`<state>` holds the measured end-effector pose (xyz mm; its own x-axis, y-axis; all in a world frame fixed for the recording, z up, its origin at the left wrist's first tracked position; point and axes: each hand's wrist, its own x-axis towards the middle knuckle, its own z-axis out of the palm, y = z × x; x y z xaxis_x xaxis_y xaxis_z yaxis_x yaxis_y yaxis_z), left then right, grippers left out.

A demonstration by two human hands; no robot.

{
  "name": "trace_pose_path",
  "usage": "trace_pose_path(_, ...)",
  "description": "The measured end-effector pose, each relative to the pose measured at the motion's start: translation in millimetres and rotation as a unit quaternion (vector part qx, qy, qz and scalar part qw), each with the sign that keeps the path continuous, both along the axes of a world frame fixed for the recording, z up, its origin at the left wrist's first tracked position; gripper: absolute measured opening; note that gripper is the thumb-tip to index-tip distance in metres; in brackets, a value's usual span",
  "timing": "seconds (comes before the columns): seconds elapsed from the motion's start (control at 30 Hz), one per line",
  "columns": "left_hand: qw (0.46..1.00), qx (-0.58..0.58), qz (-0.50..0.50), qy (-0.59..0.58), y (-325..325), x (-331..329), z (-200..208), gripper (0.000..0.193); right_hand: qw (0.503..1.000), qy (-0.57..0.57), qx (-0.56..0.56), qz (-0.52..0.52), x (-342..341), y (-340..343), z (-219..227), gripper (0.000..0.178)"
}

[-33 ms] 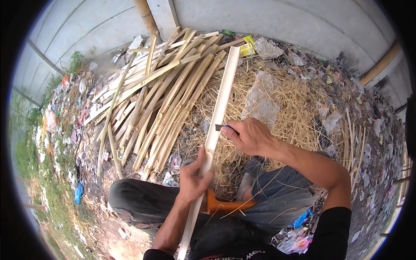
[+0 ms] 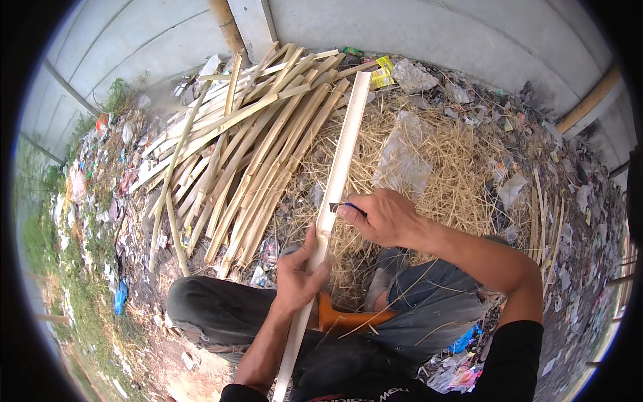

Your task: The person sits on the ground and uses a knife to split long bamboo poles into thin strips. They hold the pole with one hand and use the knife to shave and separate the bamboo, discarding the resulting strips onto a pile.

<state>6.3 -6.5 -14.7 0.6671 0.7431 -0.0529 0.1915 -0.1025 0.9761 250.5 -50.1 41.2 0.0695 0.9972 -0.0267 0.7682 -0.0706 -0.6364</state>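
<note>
A long, pale split bamboo strip (image 2: 343, 144) slants across my lap, its far end pointing away and its hollow side up. My left hand (image 2: 299, 271) grips the strip below its middle, the thumb and fingers wrapped round its edges. In my right hand (image 2: 383, 218) is a small knife (image 2: 337, 207) with a dark blade and a blue handle. The blade lies against the strip's right edge, a short way above a brownish node. My fist hides most of the knife's handle.
A large pile of split bamboo strips (image 2: 248, 154) lies ahead on the left. Straw-like shavings (image 2: 455, 181) and a clear plastic sheet (image 2: 404, 157) cover the ground ahead. An orange curved object (image 2: 348, 318) sits between my legs. Behind stands a grey panel wall (image 2: 415, 30), with litter along its foot.
My right hand and the knife have slid a little nearer along the strip, toward my left hand. My left hand keeps its hold.
</note>
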Motion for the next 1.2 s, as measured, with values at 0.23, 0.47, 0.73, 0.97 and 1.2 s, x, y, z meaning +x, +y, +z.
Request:
trace_pose_path(0.23,0.999,0.04,0.009,-0.031,-1.2,-1.2,-15.7,0.066,0.997,0.053,-0.03,0.037,-15.4,-6.7,-10.9,0.066)
trace_pose_path(0.47,0.999,0.038,-0.014,-0.005,0.7,-0.7,-12.3,0.069,0.967,0.171,-0.163,0.099,6.0,5.5,-27.2,0.077)
trace_pose_path(0.73,1.0,0.016,0.006,-0.018,0.1,0.7,-14.4,0.07,0.999,0.02,0.041,0.026,-16.7,-11.8,-21.3,0.071)
trace_pose_path(0.97,1.0,0.026,-0.006,-0.006,-1.8,-1.5,-15.2,0.07,0.969,0.174,-0.135,0.11,-5.7,-4.2,-14.6,0.078)
trace_pose_path(1.2,0.999,0.038,-0.023,-0.021,-4.5,0.1,-9.0,0.067,0.935,0.222,-0.204,0.186,6.7,1.7,-38.7,0.077)
